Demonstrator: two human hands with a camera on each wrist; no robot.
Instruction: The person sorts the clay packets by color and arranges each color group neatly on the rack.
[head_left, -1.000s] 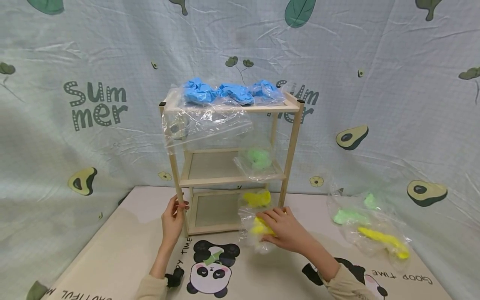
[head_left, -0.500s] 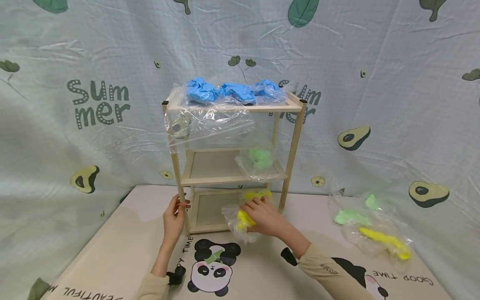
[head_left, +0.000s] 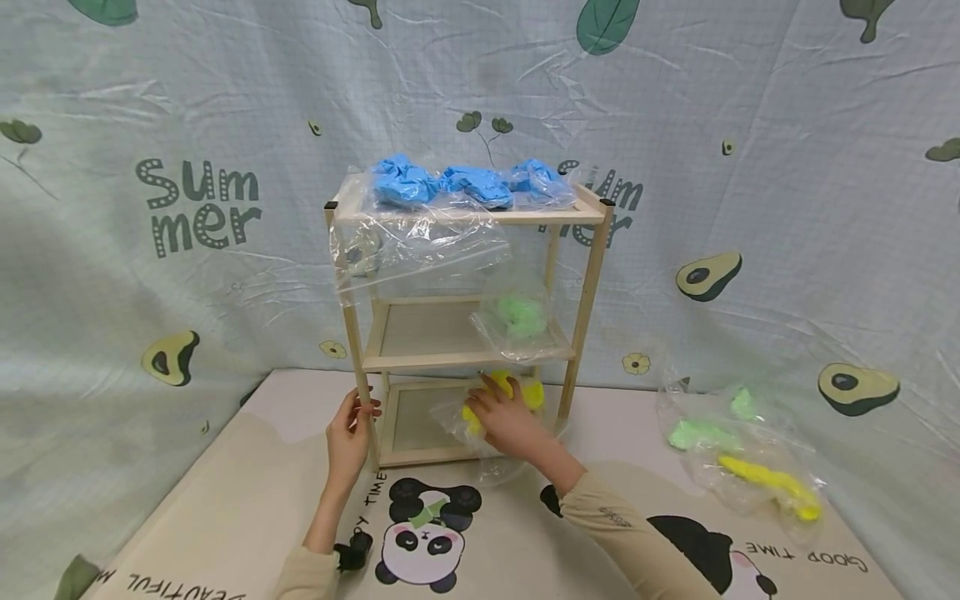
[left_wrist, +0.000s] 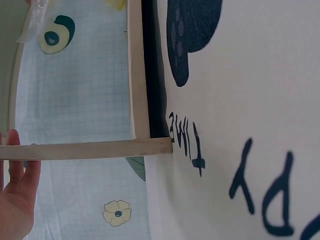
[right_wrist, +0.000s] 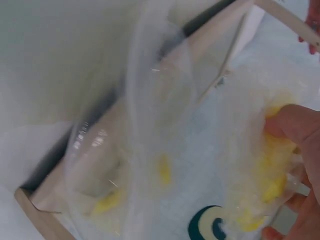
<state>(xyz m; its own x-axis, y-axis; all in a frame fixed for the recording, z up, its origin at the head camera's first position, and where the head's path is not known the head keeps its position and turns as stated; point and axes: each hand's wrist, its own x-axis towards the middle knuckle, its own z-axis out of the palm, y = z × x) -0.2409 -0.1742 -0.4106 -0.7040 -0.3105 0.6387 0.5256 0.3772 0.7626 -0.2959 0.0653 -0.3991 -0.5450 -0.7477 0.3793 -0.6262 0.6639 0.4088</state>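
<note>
A three-tier wooden shelf rack [head_left: 465, 360] stands on the table. My left hand [head_left: 347, 433] holds its left front post [left_wrist: 90, 151], fingers behind the wood. My right hand [head_left: 513, 425] grips a clear plastic bag with crumpled yellow stuff [right_wrist: 272, 170] inside, at the bottom shelf [head_left: 423, 417]. The bag's loose, see-through end hangs over the shelf's front edge. Just to the right of the fingers, another yellow-filled bag [head_left: 534, 394] sits on that shelf, partly hidden by the hand.
Several blue-filled clear bags [head_left: 476, 185] lie on the top shelf, one drooping over its front. A green-filled bag [head_left: 521, 318] overhangs the middle shelf. Right on the table are bags with green [head_left: 701, 435] and yellow [head_left: 772, 483] contents. A printed curtain [head_left: 787, 208] hangs behind.
My right hand has carried the yellow-filled bag left and then up and inward over the bottom shelf. The left hand stays on the post.
</note>
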